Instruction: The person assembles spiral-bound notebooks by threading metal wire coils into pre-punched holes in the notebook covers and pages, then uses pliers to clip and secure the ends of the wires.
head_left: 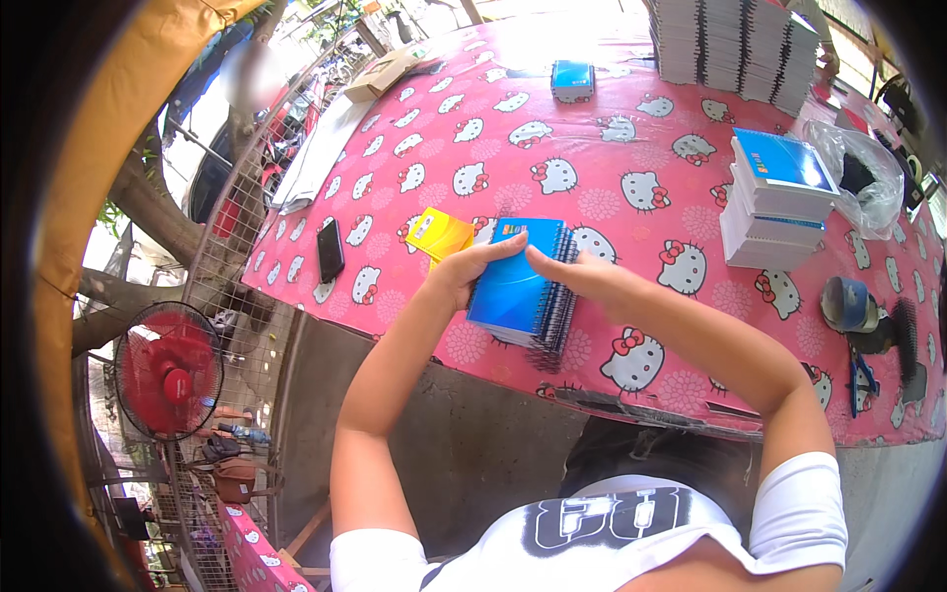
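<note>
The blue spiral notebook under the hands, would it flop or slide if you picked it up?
The blue notebook would probably bend a little, since it looks like a thin stack of pages. Its wire spiral likely keeps that edge stiff. Its cover looks glossy, so it might slip between the left hand and right hand.

We see a small stack of blue-covered spiral notebooks (520, 286), black wire binding along its right edge, lying flat and slightly askew on the pink patterned tablecloth (602, 148), near its front edge.

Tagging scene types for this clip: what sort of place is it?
Probably an outdoor stall or small workshop handling notebooks: both hands rest on a stack of blue spiral notebooks on a pink cartoon tablecloth, with tall notebook stacks and a red fan nearby.
</note>
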Available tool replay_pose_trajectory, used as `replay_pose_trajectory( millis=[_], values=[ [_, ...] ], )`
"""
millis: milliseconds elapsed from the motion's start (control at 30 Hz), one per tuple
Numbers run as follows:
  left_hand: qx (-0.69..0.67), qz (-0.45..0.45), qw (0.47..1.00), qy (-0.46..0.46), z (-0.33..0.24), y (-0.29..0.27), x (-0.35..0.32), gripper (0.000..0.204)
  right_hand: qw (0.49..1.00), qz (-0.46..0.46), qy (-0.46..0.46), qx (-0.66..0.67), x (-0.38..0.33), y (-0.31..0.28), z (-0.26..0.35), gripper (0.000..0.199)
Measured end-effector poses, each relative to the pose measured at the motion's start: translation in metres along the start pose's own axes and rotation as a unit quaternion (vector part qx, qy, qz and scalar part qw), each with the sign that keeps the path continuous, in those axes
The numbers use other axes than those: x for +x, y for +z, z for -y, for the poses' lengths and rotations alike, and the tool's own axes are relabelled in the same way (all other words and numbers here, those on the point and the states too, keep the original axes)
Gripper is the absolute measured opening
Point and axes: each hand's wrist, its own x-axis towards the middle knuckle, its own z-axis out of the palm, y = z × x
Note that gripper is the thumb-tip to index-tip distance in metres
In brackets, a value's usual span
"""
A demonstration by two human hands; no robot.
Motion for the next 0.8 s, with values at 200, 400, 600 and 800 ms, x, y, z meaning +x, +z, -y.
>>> replay_pose_trajectory(
  millis=[200,400,600,800],
  values=[
    [0.093,-0.074,0.989,0.086,0.006,-0.004,0.010,0.080,0.887,-0.168,-0.412,0.123,0.027,-0.041,-0.033,0.068],
    [-0.119,-0.172,0.889,0.408,0.088,-0.010,-0.020,0.075,0.805,-0.253,-0.507,0.174,0.059,-0.003,-0.020,0.045],
    [-0.062,-0.472,0.725,0.498,0.102,0.059,0.005,0.070,0.782,-0.232,-0.532,0.228,0.077,0.003,-0.017,0.039],
    [-0.050,-0.550,0.620,0.557,0.109,0.045,-0.038,0.046,0.609,-0.369,-0.696,-0.091,-0.050,-0.079,-0.040,0.027]
  ],
)
